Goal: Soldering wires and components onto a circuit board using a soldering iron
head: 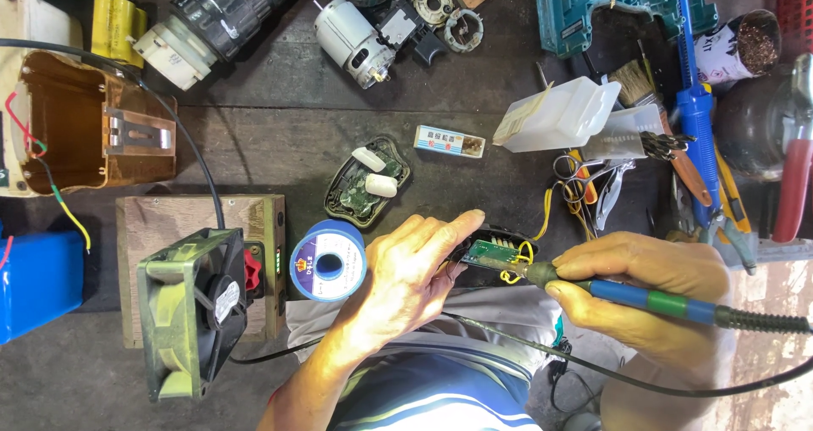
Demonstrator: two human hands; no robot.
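Observation:
My left hand [406, 274] rests with its fingers spread on a small black case holding a green circuit board [489, 251] with yellow wires. My right hand [644, 287] grips a blue and green soldering iron [644, 300]; its tip touches the board. A spool of solder wire [328, 263] stands just left of my left hand. Beyond it lies an open black housing [366, 181] with white parts inside.
A cooling fan [193, 308] on a wooden box sits at the left beside an orange casing [93, 126] and a blue battery block [38, 283]. Motors [354, 41], drill parts, a clear plastic box [563, 113], scissors, pliers and a blue desoldering pump [696, 109] crowd the far and right side.

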